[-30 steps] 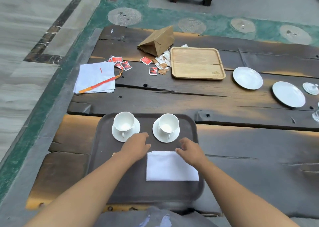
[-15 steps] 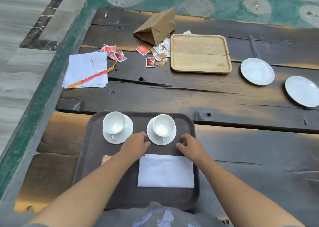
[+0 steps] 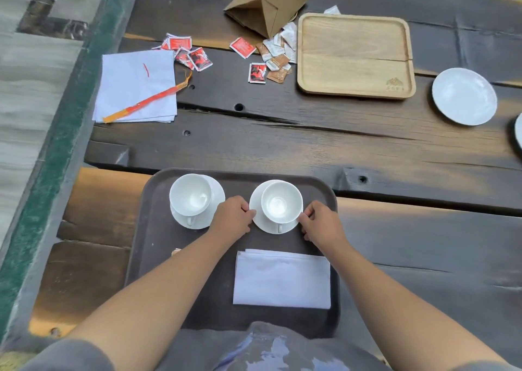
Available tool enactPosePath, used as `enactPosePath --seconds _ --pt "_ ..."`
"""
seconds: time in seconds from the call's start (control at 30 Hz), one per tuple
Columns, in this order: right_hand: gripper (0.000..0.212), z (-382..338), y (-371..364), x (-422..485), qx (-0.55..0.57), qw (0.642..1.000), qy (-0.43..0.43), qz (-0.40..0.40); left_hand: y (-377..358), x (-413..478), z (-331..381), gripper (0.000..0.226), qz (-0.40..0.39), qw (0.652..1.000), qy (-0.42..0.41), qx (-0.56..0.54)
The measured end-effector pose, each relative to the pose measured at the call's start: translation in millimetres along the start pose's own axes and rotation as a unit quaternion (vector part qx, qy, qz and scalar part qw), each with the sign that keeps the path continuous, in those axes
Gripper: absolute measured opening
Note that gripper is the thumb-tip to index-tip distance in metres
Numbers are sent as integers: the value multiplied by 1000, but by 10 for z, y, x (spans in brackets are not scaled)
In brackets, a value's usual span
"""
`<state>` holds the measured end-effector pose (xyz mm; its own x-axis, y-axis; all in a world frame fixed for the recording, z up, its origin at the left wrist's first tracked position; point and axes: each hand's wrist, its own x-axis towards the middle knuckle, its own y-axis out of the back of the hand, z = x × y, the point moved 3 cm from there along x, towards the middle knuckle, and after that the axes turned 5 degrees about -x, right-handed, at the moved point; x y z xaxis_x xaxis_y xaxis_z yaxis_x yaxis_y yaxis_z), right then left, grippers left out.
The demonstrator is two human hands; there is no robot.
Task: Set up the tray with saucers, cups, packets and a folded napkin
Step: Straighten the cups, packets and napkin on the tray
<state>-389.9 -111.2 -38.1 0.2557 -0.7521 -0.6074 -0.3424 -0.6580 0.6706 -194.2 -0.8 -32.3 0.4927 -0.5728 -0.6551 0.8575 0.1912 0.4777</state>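
A dark brown tray [image 3: 158, 243] lies at the table's near edge. On its far half stand two white cups on white saucers: the left cup [image 3: 190, 197] and the right cup [image 3: 281, 202] on its saucer [image 3: 258, 221]. My left hand [image 3: 233, 215] pinches the right saucer's left rim. My right hand [image 3: 320, 223] pinches its right rim. A folded white napkin [image 3: 282, 279] lies on the tray's near right. A brown packet [image 3: 175, 251] peeks out beside my left forearm, mostly hidden.
Farther back are a stack of white napkins [image 3: 135, 88] with an orange strip, scattered red and brown packets [image 3: 255, 72], a tipped paper bag [image 3: 268, 0], a wooden tray [image 3: 354, 55] and a spare white saucer [image 3: 463, 95]. The table's left edge borders a green floor strip.
Both hands moved forward from the napkin's far corners to the rim of the right saucer. The camera tilted down and closer to the table.
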Motion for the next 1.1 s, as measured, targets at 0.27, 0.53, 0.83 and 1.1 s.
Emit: enactPosePath --seconds 0.27,0.53,0.83,1.1 --pt "13 -49 8 33 -5 1000 -2 -4 -95 46 -51 13 43 994 54 -85" --pt "15 -9 33 61 -6 1000 -1 1 -190 82 -44 15 46 995 40 -79" --pt "12 70 27 89 9 1000 -20 -10 -247 89 -17 14 42 996 18 -78" --pt "12 73 43 62 27 999 -18 -6 -202 126 -18 15 7 999 -2 -47"
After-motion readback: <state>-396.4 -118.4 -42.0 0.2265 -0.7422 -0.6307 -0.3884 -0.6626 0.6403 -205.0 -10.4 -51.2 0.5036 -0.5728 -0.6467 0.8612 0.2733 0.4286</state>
